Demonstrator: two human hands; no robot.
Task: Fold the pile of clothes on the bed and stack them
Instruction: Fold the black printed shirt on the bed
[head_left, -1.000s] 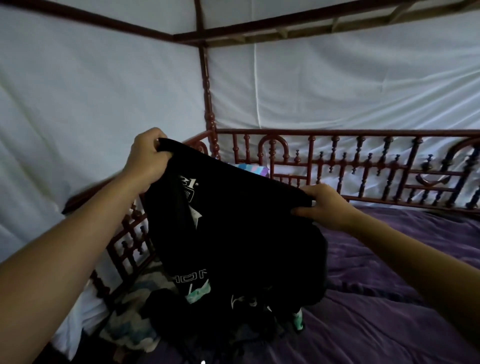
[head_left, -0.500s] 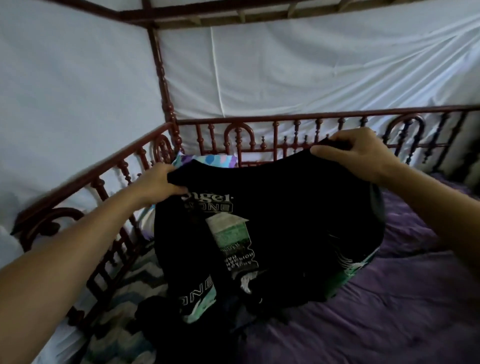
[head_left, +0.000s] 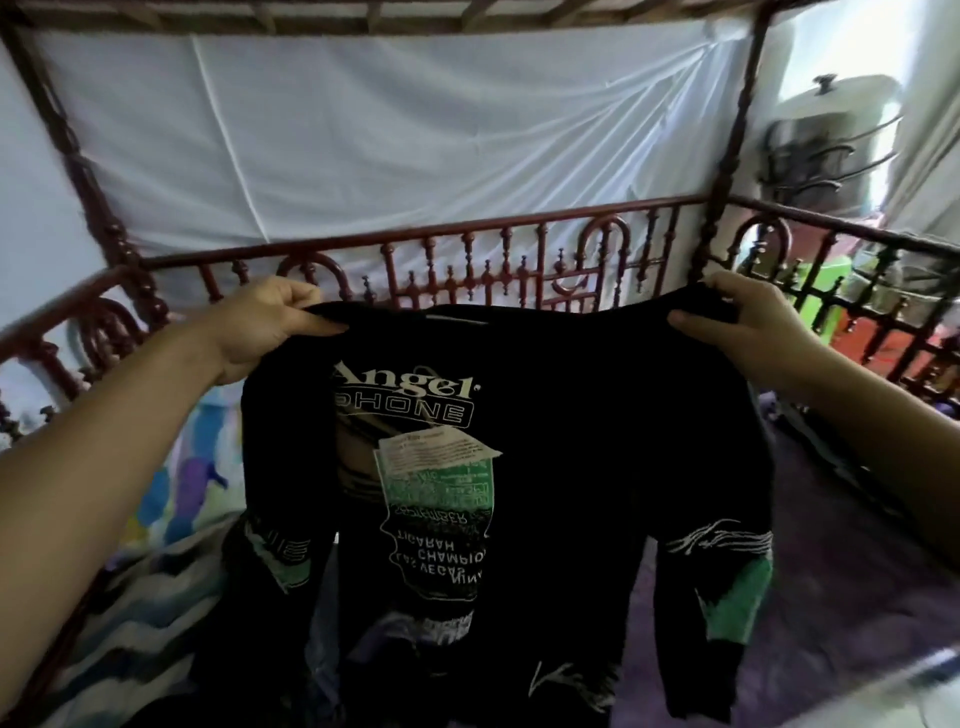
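Note:
A black long-sleeved shirt (head_left: 571, 441) with white and green print hangs spread out in the air over the bed. My left hand (head_left: 270, 325) grips its left shoulder. My right hand (head_left: 743, 319) grips its right shoulder. Both sleeves dangle down at the sides. The shirt's lower part hides whatever clothes lie under it on the bed.
The purple bed cover (head_left: 810, 613) lies below at the right. A zigzag-patterned blanket (head_left: 135, 623) and a colourful pillow (head_left: 176, 488) sit at the left. A dark red wooden railing (head_left: 467, 244) runs round the bed, with white cloth (head_left: 415, 130) behind it.
My hands have moved apart and up, so the bunched shirt now hangs stretched flat with its sleeves down. The view has swung to the right along the railing.

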